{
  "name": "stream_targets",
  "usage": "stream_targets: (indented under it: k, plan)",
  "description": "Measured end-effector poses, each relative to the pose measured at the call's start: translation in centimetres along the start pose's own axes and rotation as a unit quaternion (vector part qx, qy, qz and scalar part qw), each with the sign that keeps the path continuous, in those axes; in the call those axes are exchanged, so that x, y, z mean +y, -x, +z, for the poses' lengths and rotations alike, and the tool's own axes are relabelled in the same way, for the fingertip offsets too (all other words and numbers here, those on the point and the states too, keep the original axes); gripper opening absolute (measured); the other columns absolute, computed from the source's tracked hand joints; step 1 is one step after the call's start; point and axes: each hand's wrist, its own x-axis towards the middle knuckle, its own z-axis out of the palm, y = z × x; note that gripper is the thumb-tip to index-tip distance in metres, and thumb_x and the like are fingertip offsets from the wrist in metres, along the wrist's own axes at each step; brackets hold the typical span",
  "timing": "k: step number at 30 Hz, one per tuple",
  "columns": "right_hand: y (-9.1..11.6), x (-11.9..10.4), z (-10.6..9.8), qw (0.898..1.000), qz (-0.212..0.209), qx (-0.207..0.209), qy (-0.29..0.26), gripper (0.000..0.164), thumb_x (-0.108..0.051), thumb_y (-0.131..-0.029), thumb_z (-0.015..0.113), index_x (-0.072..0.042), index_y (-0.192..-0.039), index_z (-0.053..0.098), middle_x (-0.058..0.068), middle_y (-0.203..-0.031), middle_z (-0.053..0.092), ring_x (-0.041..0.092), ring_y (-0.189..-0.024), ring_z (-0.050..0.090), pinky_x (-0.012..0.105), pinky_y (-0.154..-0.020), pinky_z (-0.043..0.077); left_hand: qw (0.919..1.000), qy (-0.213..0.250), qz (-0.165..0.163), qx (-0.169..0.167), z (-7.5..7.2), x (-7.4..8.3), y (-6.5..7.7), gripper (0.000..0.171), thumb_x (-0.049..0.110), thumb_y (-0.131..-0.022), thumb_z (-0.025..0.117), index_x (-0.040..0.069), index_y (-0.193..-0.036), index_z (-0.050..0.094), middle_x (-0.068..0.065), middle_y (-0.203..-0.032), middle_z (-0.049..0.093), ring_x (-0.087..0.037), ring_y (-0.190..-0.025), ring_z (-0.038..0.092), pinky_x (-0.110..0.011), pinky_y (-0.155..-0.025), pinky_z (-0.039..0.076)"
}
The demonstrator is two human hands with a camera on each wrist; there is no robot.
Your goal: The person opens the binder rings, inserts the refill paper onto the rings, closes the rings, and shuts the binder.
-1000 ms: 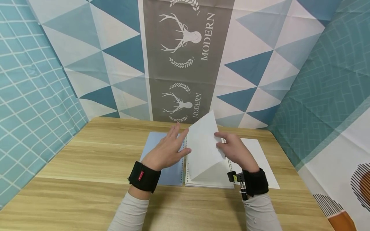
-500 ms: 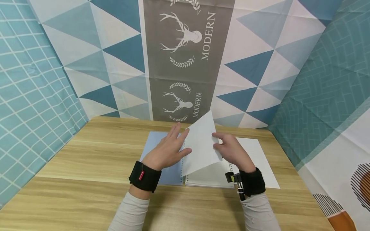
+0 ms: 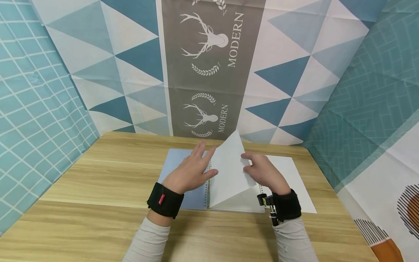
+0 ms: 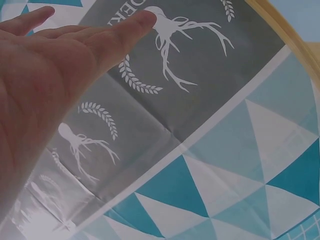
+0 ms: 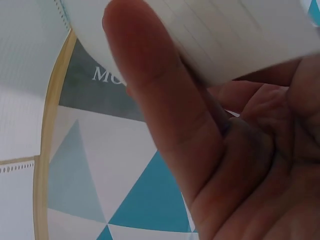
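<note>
My right hand (image 3: 266, 173) pinches the right edge of a white loose-leaf sheet (image 3: 229, 167), thumb on one face and fingers behind. In the right wrist view the thumb (image 5: 155, 85) lies along the curved paper (image 5: 240, 40). The sheet's far corner stands up high, and its lower edge slants over a stack of white hole-punched paper (image 3: 239, 205). My left hand (image 3: 191, 167) hovers with fingers spread over a blue cover (image 3: 193, 200) with holes down its right edge. Its fingers (image 4: 120, 42) are straight in the left wrist view and hold nothing.
Right of the stack, partly under my right hand, lies another white punched sheet (image 3: 288, 171). A wooden table (image 3: 98, 182) carries everything. Patterned cloth (image 3: 137, 72) hangs behind its far edge and along both sides.
The pinched sheet shifts left over the blue cover's edge, then comes back right and lower over the stack. My right hand moves slightly with it; the left hand stays nearly still.
</note>
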Motion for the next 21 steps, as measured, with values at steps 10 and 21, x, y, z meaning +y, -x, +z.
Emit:
stream_targets:
  k: [10, 21]
  plan:
    - [-0.04, 0.21, 0.0, 0.999, 0.023, -0.009, 0.034, 0.045, 0.003, -0.093, 0.059, 0.008, -0.138, 0.057, 0.028, -0.146, 0.054, 0.039, -0.129, 0.059, 0.053, -0.103, 0.05, 1.0, -0.002, 0.0, -0.001, 0.11, 0.08, -0.05, 0.076, 0.043, -0.102, 0.058, 0.014, -0.163, 0.023, -0.019, -0.172, 0.001, -0.037, -0.16, 0.005, -0.065, -0.118, 0.03]
    - [-0.01, 1.02, -0.28, 0.998, 0.034, -0.028, 0.052, 0.044, 0.001, -0.095, 0.058, 0.008, -0.138, 0.057, 0.028, -0.146, 0.054, 0.035, -0.122, 0.061, 0.046, -0.091, 0.055, 1.0, -0.003, -0.006, -0.005, 0.26, 0.3, -0.06, 0.076, 0.043, -0.102, 0.059, 0.015, -0.163, 0.024, -0.018, -0.172, -0.002, -0.036, -0.16, 0.002, -0.065, -0.119, 0.029]
